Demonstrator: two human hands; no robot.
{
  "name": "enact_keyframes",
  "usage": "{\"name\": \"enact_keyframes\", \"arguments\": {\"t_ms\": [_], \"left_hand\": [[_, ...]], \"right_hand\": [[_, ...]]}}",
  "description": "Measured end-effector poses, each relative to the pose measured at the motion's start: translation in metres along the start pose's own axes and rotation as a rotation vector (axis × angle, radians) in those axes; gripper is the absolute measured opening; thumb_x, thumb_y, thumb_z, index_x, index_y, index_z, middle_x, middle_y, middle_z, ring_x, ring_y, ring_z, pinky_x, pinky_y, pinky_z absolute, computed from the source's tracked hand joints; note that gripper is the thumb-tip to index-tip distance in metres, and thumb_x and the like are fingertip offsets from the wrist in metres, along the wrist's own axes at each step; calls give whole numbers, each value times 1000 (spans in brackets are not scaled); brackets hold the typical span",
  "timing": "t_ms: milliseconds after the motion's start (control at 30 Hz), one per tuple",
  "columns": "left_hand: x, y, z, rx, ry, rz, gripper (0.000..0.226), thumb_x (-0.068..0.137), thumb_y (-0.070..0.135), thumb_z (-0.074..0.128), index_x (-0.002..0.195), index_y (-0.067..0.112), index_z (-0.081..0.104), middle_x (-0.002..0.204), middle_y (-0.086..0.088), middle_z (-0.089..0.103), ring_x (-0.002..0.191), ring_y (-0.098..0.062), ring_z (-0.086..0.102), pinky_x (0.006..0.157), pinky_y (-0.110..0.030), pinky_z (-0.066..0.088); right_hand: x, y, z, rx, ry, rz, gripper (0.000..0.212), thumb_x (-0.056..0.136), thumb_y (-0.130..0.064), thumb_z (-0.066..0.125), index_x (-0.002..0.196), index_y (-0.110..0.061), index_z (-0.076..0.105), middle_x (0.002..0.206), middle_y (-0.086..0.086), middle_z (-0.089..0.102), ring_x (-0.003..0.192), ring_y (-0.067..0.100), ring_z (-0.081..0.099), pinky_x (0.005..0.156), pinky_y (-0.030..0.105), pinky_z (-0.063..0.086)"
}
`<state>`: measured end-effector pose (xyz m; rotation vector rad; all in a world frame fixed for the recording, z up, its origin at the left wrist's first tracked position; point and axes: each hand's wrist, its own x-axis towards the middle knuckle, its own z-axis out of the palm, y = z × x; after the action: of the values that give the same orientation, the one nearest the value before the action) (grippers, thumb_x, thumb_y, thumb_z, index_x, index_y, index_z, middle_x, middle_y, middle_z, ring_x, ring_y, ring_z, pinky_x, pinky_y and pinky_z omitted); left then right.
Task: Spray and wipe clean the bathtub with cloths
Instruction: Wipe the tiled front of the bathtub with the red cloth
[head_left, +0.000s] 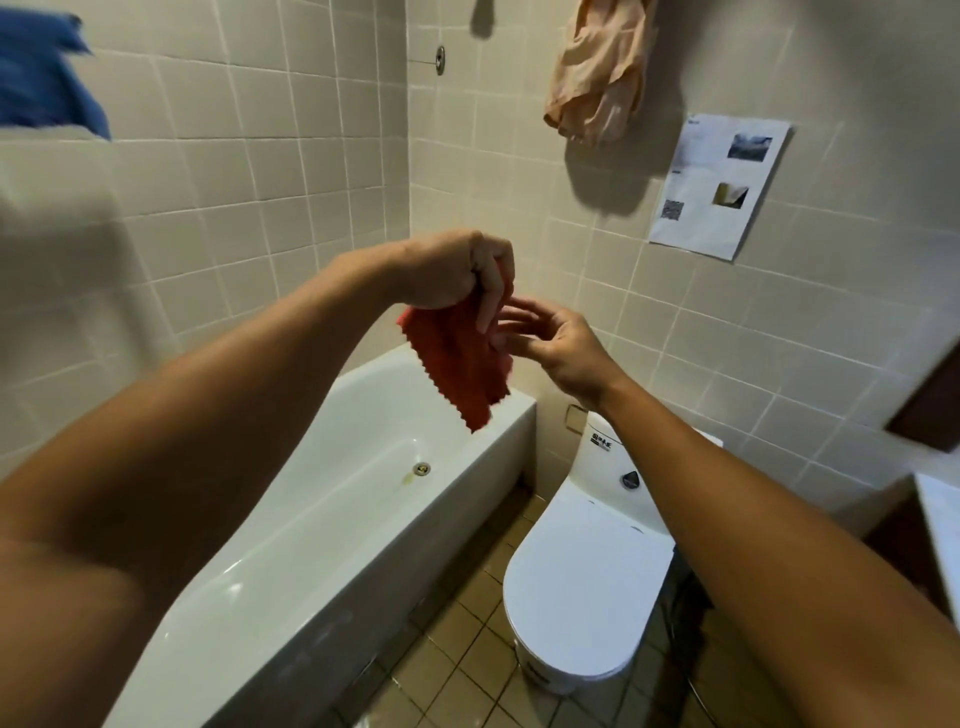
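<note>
Forearms reach forward from both lower corners, meeting at mid-frame. Left hand (452, 270) is clenched, knuckles up, pinching the top edge of a red cloth (457, 358) between thumb and curled fingers. The cloth hangs free with a zigzag-cut edge, held in the air above the far end of the bathtub (322, 551). Right hand (561, 348) is released, fingers loosely spread, fingertips at the cloth's right edge; contact cannot be confirmed. The white tub basin shows a metal drain (422, 468) with a yellowish stain just beside it. Toilet (582, 582) stands right of the tub on the tiled floor (467, 670), lid down. On the far tiled wall hang a peach garment (597, 73) and a printed sheet (719, 184); a blurred blue cloth (47, 78) hangs at upper left
</note>
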<state>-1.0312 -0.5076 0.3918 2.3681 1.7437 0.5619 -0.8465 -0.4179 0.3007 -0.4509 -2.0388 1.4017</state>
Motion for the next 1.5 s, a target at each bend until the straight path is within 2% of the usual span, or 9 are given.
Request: {"name": "enact_keyframes", "arguments": {"t_ms": [333, 467, 700, 833, 933, 1033, 1167, 1300, 1500], "left_hand": [[-7, -6, -13, -121, 52, -65, 45, 60, -23, 35, 53, 9, 65, 101, 4, 72, 89, -5, 67, 75, -26, 57], [-10, -13, -18, -115, 73, -87, 47, 65, -25, 39, 52, 12, 65, 102, 7, 76, 95, -19, 71, 82, -49, 60], [-14, -30, 2, -339, 324, -167, 38, 80, -25, 53, 76, 8, 72, 96, 2, 77, 91, -21, 73, 84, -48, 60], [-25, -40, 65, -561, 609, -617, 10, 102, 19, 59, 102, 9, 62, 88, -7, 66, 80, -22, 64, 68, -37, 52], [-42, -41, 115, -898, 149, -951, 88, 98, 75, 17, 106, 1, 65, 97, -18, 71, 89, -31, 68, 78, -36, 53], [-45, -37, 141, -1256, -102, -767, 122, 76, 97, 5, 128, 3, 63, 117, -21, 72, 108, -34, 69, 99, -43, 49], [-36, -17, 148, -1691, 63, -393, 110, 74, 92, 34, 150, 15, 46, 139, -12, 62, 124, -30, 63, 109, -49, 43], [-33, -13, 141, -1567, 190, -315, 104, 58, 69, 85, 143, 17, 53, 138, -11, 63, 129, -33, 57, 109, -48, 45], [-30, -4, 121, -1443, 149, -247, 84, 61, 53, 90, 132, 20, 60, 117, -7, 71, 103, -25, 71, 77, -36, 59]], "right_hand": [[5, -23, -4, -1, -89, 82, 35, 83, -5, 80, 117, 0, 72, 117, 23, 71, 101, 32, 73, 80, 34, 62], [5, -35, -12, -124, -205, 158, 18, 96, -16, 69, 113, -13, 74, 107, 6, 78, 98, 22, 75, 78, 26, 60], [14, -46, -9, -379, -75, 123, 5, 84, -16, 83, 84, -12, 80, 74, -7, 77, 69, 5, 71, 64, 17, 53], [19, -50, -4, -483, -22, 149, 16, 79, -23, 87, 70, -19, 75, 66, -7, 73, 60, 4, 66, 57, 19, 50], [20, -45, 2, -504, 15, 169, 19, 89, -31, 78, 80, -18, 68, 82, 1, 71, 74, 13, 67, 64, 25, 52], [20, -36, 5, -409, 28, 226, 22, 99, -39, 65, 97, -17, 63, 98, 9, 69, 88, 23, 68, 71, 33, 55], [19, -29, 4, -135, 99, 319, 35, 104, -38, 56, 121, -8, 61, 118, 21, 67, 96, 30, 68, 87, 44, 58], [11, -27, -6, 11, 153, 375, 31, 105, -30, 54, 121, -5, 63, 114, 19, 65, 96, 28, 66, 87, 37, 56], [1, -28, -20, 116, 211, 562, 25, 103, -29, 58, 109, -8, 68, 102, 14, 69, 76, 22, 69, 70, 30, 59]]}}
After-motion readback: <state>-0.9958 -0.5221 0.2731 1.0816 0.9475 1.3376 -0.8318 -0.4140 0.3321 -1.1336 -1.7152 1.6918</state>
